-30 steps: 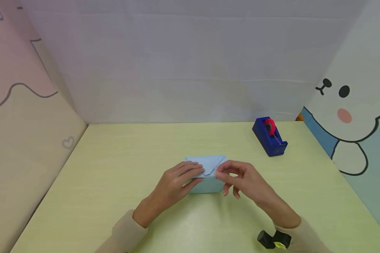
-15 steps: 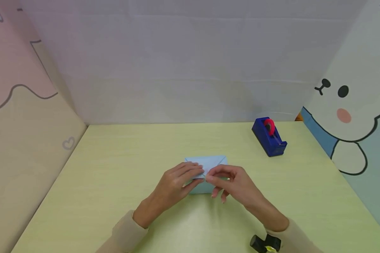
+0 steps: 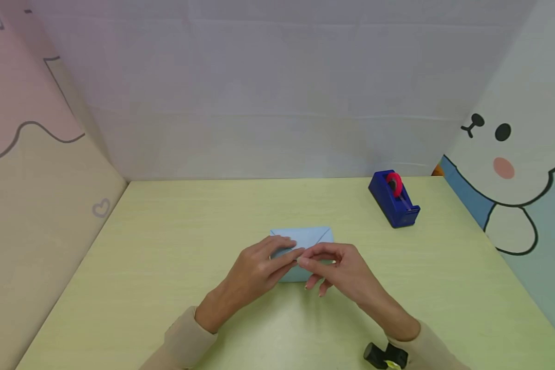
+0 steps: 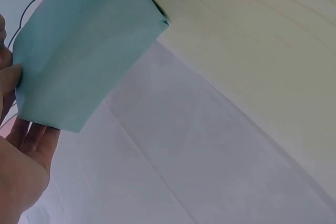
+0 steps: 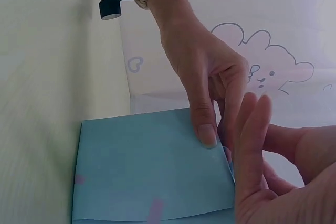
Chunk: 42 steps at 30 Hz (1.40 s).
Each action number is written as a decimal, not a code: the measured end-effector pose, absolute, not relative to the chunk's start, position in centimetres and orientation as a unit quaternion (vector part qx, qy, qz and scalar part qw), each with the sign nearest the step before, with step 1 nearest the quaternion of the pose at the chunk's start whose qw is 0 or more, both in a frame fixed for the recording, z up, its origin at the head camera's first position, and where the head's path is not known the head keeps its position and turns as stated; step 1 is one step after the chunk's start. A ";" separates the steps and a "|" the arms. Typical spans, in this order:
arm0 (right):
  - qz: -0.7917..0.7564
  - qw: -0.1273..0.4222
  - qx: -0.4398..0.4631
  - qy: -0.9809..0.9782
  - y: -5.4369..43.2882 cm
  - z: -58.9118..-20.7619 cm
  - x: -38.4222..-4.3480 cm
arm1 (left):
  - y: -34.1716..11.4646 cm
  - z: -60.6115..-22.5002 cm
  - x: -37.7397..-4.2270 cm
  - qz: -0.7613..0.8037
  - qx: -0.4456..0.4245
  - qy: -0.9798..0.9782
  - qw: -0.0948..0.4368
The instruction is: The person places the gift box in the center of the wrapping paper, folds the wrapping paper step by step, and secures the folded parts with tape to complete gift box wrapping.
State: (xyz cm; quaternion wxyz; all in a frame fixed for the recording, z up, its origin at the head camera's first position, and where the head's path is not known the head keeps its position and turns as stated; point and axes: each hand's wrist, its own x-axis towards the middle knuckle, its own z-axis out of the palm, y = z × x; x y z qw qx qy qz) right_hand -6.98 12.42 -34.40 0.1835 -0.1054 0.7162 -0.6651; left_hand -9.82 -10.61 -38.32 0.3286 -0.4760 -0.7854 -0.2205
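A small box wrapped in light blue paper (image 3: 307,235) sits on the table, a pointed flap folded over its top. My left hand (image 3: 256,264) holds its left part, fingers over the top, and the right wrist view shows the thumb (image 5: 207,135) against the front face. In the left wrist view, the paper-covered box (image 4: 79,51) fills the upper left beside the left hand (image 4: 21,177). Thumb and forefinger of my right hand (image 3: 337,264) meet at the flap's tip and pinch what looks like a small piece of tape, mostly hidden by fingers.
A blue tape dispenser (image 3: 394,200) with a red-cored roll stands at the back right of the pale yellow table (image 3: 189,221). White cloth (image 3: 259,103) hangs behind, and printed panels (image 3: 504,169) flank both sides.
My right hand has moved left and slightly down along the flap to its tip. The left forefinger has stretched toward the right fingertips; the box has stayed in place.
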 end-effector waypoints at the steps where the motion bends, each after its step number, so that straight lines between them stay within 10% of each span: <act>1: -0.662 0.182 -0.101 0.720 12.4 -34.4 -6.9 | -10.6 -38.3 -9.8 -0.216 -0.477 -0.785 0.330; 42: -0.649 -0.001 -0.092 0.755 11.6 -38.0 -4.4 | -8.9 -38.2 -9.2 -0.268 -0.408 -0.794 0.362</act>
